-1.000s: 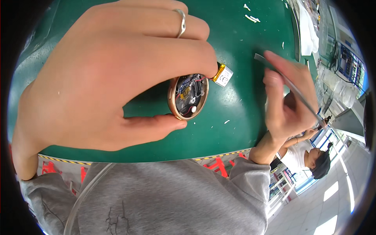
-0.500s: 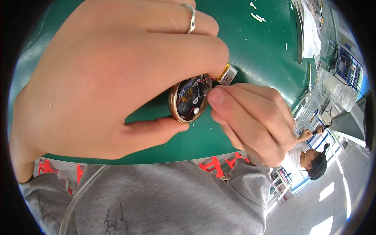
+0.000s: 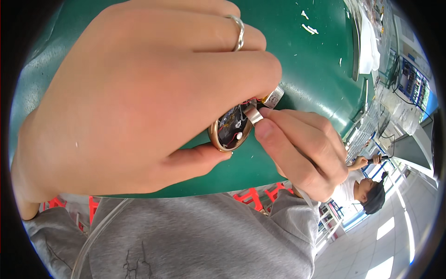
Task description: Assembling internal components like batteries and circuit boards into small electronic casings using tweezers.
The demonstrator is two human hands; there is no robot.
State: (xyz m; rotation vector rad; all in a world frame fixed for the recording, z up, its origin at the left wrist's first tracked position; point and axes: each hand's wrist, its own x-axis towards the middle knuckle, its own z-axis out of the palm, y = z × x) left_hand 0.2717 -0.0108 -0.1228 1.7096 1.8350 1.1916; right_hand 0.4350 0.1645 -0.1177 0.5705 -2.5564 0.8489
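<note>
My left hand (image 3: pixel 134 102), with a silver ring on one finger, is closed on a round gold-rimmed watch case (image 3: pixel 224 148), its thumb on the near rim. The open case shows dark insides with thin red wires and a white dot-like part (image 3: pixel 239 136). Beyond it, next to my left index finger, a small silver pouch battery (image 3: pixel 274 98) with yellow tape sticks out. Between thumb and fingers my right hand (image 3: pixel 304 151) pinches a shiny silver strip (image 3: pixel 253 115), whose far end is at the right side of the case. My left hand hides part of the case.
White scraps (image 3: pixel 309 29) lie on the green tabletop (image 3: pixel 320 65) at the far right. White sheets (image 3: pixel 368 42) and clear plastic bags (image 3: pixel 402 109) are along the right edge. Another person (image 3: pixel 367 190) works off to the right. Red stools (image 3: pixel 249 199) stand below the near edge.
Both hands and the case have shifted slightly; the left hand and case moved right and nearer. My right fingers have drawn back from the case, and the silver strip now shows plainly.
</note>
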